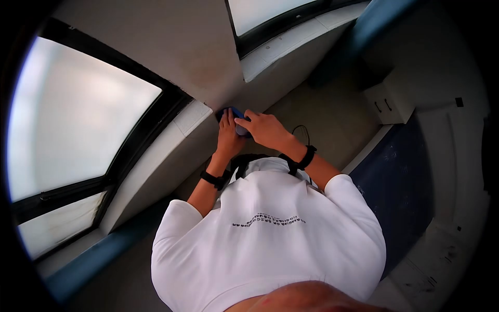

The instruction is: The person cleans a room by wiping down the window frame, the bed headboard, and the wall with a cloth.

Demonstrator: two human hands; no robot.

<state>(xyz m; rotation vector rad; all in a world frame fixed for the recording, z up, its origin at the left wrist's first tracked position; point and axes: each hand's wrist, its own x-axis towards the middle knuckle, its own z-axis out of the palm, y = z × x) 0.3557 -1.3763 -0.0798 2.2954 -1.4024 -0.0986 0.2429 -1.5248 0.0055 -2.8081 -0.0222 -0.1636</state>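
Observation:
Both arms reach forward to a small blue object (pixel 239 114) with a greyish rounded part, close to the wall corner. My left hand (pixel 227 132) grips its left side, with fingers pressed together along it. From the right, my right hand (pixel 266 130) has bent fingers closed on the object's upper right edge. The fingers cover much of it, and its exact kind is too small and dark to tell. Black bands circle both wrists.
Dark-framed windows (pixel 78 114) with a pale sill (pixel 195 118) are on the left. A white cabinet (pixel 389 104) with dark handles and a dark blue surface (pixel 397 187) are on the right. A thin dark cable (pixel 301 128) loops behind my right forearm.

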